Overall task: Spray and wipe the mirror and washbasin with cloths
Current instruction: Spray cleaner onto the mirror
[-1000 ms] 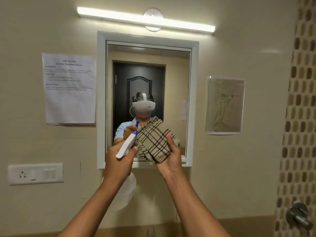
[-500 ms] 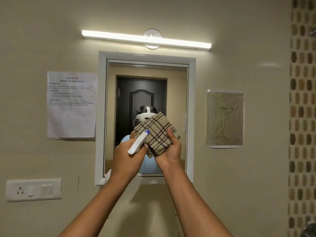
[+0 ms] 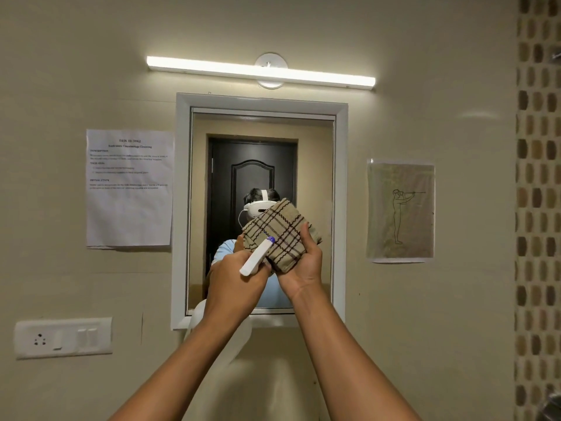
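Left hand (image 3: pixel 233 284) wrapped tight around a spray bottle (image 3: pixel 256 258), up in front of the mirror (image 3: pixel 315 165). White spray head long and thin, slanting from 7 o'clock up to 1 o'clock, blue tip at the top end, aimed at the cloth (image 3: pixel 280 233). Round body of the bottle hanging below the wrist, mostly hidden behind the arm, pale and see-through.

Right hand (image 3: pixel 303 268) at 3 o'clock of the left one, nearly touching it, cupped and closed on the cloth from below, thumb pressed on the right edge. Cloth folded into a thick pad, tan with dark brown checked lines, tipped like a diamond, one corner up at 12 o'clock. Blue tip touching or just above the cloth: cannot tell which.

Behind both hands, the mirror in a white frame, taller than wide, flat on the wall. In the glass, a dark door and a person with a white headset and a light blue top.

At 12 o'clock above the mirror, a long bright light bar (image 3: pixel 261 71), lying sideways. At 9 o'clock, a printed paper sheet (image 3: pixel 129 208) stuck to the wall. At 3 o'clock, a drawing (image 3: pixel 400 212) of a standing figure. At 8 o'clock, low down, a white switch plate (image 3: pixel 63 338). Far at 3 o'clock, a strip of small brown tiles (image 3: pixel 538 208).
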`<action>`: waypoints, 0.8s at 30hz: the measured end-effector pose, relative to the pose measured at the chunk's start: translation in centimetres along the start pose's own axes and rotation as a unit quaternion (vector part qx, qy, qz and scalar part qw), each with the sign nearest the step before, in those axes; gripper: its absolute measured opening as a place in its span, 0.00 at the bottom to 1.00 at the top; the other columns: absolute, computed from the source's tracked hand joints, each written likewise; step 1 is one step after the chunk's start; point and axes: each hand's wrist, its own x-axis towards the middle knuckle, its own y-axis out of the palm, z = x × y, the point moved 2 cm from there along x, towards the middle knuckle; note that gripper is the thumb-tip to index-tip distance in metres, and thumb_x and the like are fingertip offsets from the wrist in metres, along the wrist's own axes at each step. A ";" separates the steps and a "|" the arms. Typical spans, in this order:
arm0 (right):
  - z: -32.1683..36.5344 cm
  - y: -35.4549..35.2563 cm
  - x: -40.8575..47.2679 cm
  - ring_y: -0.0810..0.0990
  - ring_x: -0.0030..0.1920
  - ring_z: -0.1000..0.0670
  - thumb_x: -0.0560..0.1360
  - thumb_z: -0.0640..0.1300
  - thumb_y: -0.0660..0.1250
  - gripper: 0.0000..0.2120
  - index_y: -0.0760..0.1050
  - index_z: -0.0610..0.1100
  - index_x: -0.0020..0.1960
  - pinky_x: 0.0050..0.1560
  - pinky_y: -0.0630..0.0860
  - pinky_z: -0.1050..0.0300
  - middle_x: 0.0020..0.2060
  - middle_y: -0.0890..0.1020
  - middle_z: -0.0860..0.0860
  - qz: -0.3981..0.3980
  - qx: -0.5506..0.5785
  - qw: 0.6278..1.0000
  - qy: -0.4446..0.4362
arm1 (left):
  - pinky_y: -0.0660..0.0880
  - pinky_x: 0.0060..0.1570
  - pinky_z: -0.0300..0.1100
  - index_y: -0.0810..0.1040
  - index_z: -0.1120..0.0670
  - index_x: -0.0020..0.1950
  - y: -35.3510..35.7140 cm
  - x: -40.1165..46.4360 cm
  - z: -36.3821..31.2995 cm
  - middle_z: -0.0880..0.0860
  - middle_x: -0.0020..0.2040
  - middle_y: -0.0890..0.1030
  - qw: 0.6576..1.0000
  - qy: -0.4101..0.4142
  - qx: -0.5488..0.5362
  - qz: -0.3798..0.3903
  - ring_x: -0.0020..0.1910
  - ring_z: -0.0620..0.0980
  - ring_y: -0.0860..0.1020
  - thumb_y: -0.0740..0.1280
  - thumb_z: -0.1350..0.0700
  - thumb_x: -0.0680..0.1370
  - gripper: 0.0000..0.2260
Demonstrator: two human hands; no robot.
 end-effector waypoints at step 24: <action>1.5 -0.4 0.4 0.75 0.66 0.36 0.72 0.56 0.68 0.28 0.75 0.43 0.68 0.63 0.75 0.37 0.64 0.79 0.39 0.025 -0.021 0.999 -0.017 | 0.81 0.41 0.46 0.81 0.55 0.54 -0.7 -0.3 1.3 0.52 0.42 0.82 0.999 -0.024 -0.028 -0.001 0.41 0.50 0.81 0.72 0.53 0.75 0.10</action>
